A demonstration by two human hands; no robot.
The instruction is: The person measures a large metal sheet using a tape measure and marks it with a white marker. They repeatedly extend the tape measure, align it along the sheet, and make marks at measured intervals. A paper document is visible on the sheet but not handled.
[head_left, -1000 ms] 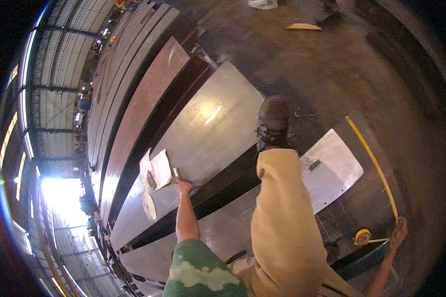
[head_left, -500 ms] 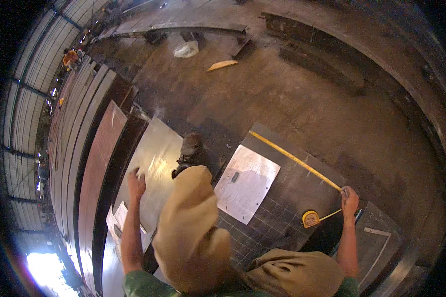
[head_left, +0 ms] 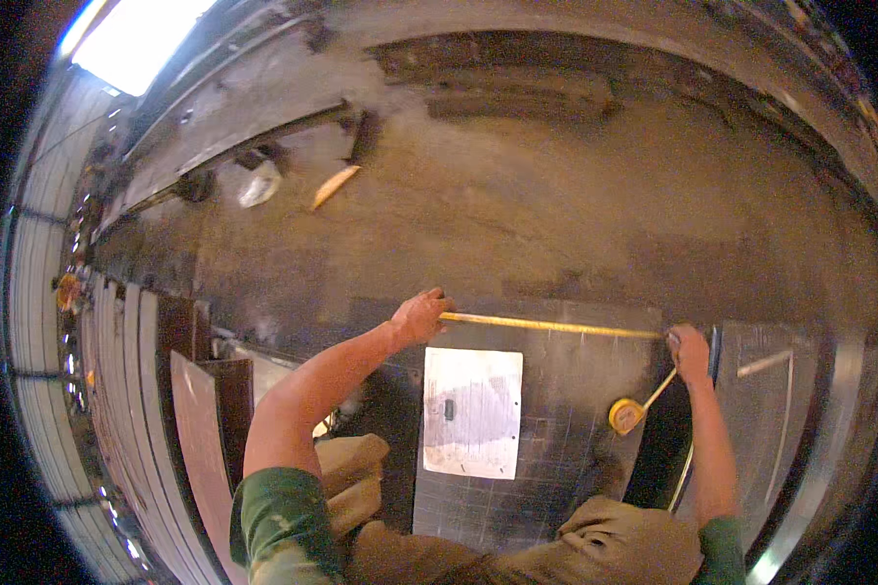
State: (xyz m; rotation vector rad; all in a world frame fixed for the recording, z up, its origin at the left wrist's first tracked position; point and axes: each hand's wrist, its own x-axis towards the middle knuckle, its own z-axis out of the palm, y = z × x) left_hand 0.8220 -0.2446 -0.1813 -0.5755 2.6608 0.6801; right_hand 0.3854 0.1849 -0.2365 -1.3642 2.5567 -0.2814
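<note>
A yellow tape measure blade (head_left: 556, 326) stretches along the far edge of a dark metal plate (head_left: 566, 429) marked with a grid of lines. My left hand (head_left: 422, 317) is closed on the blade's left end. At its other end my right hand (head_left: 690, 353) pinches the blade near the plate's right corner. From there the blade bends back to the yellow tape measure case (head_left: 625, 415), which lies to the near left of my right hand. A white sheet of paper (head_left: 471, 414) with a small dark block (head_left: 449, 409) on it rests on the plate's left part.
Long stacked metal beams (head_left: 132, 390) run along the left. Another metal plate (head_left: 766, 390) with pale lines is at the right. Across the floor lie an orange-tan scrap (head_left: 337, 186), a crumpled whitish piece (head_left: 259, 183) and dark steel beams (head_left: 498, 58). A person in orange (head_left: 67, 292) is far left.
My left hand has come from the left side over to the blade's left end and closed on it. My right hand still holds the blade. The head view has turned.
</note>
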